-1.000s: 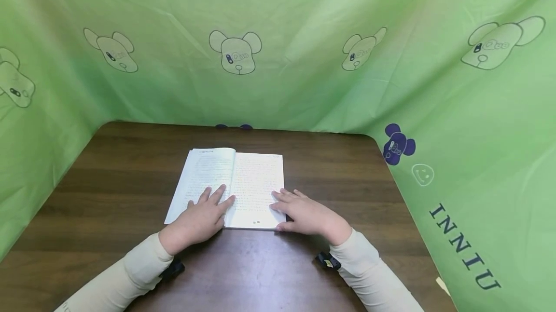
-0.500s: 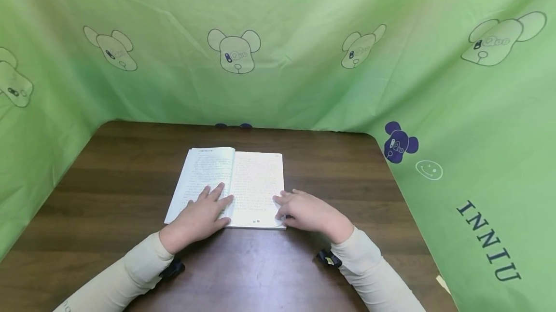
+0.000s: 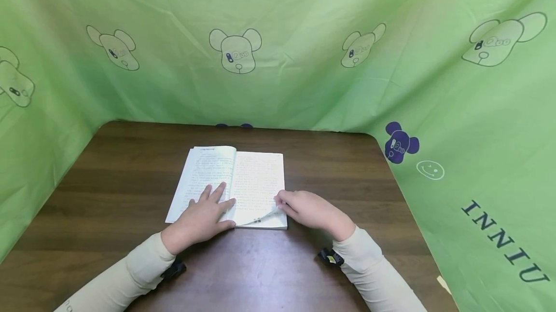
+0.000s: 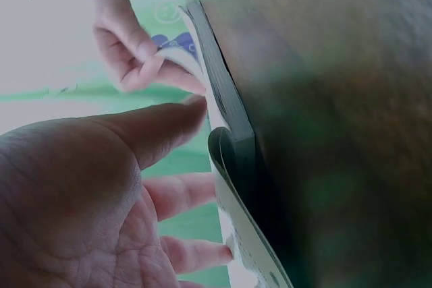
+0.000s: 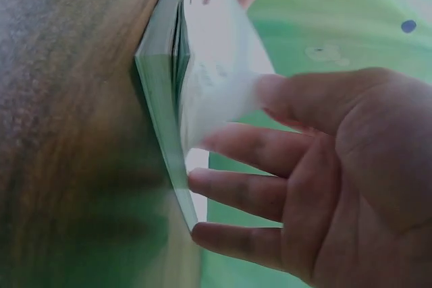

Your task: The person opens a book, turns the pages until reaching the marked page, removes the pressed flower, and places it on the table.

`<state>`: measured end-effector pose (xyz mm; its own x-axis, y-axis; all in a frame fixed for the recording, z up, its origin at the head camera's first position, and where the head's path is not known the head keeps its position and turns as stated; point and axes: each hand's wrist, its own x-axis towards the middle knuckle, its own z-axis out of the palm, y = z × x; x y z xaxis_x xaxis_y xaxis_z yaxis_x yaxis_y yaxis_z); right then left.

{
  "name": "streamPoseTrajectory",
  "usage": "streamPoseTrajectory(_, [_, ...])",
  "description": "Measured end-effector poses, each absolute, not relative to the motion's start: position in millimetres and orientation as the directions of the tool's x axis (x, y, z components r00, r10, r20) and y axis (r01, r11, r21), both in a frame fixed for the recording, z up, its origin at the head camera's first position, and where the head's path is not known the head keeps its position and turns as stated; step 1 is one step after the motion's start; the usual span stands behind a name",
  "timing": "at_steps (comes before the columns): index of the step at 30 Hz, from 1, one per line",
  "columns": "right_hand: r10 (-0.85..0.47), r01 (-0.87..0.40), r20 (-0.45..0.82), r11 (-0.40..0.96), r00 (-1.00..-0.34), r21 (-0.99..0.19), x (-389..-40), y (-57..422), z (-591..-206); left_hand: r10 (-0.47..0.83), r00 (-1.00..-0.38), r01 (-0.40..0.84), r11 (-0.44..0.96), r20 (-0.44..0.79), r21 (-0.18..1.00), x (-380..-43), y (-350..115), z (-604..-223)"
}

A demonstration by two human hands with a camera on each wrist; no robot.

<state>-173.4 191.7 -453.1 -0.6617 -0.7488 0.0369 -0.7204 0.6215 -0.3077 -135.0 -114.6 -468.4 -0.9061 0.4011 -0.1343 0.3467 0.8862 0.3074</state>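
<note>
An open book (image 3: 256, 177) with printed white pages lies on the brown wooden table. Fingers spread, my left hand (image 3: 201, 218) rests on the left page near the spine, its thumb at the bottom of the fold. At the right page's lower outer edge, my right hand (image 3: 310, 210) pinches a page (image 5: 226, 72) between thumb and index finger. That page's bottom corner is lifted and curls up off the stack beneath. In the right wrist view the other fingers touch the book's side edge. The left wrist view has my left thumb and fingertips on the paper (image 4: 236, 217).
The wooden table (image 3: 108, 177) surrounds the book. A green cloth (image 3: 304, 90) printed with bear heads hangs behind and at both sides. A dark strap device sits at each wrist. Small pale piece (image 3: 443, 285) lies at the table's right edge.
My right hand's fingers have drawn together from lying spread on the page edge and now lift its corner. My left thumb has moved out toward the fold; that hand otherwise stays put.
</note>
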Motion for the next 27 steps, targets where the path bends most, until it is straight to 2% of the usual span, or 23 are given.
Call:
streamPoseTrajectory(4, [-0.717,-0.708,0.093,0.645,-0.691,-0.287,-175,191,-456,0.4,-0.908,0.348,0.886,-0.126,0.305,-134,-112,-468])
streamPoseTrajectory(18, [-0.664,-0.708,0.251,0.683,-0.704,-0.179,-174,187,-462,0.358,-0.931,0.324,0.899,-0.07,0.294,-131,-104,-476])
streamPoseTrajectory(22, [-0.647,-0.716,0.331,0.68,-0.687,-0.156,-173,185,-459,0.342,-0.938,0.31,0.9,-0.057,0.305,-130,-104,-476])
streamPoseTrajectory(27, [-0.612,-0.74,0.479,0.659,-0.63,-0.131,-174,184,-454,0.334,-0.941,0.303,0.899,-0.048,0.317,-130,-103,-476])
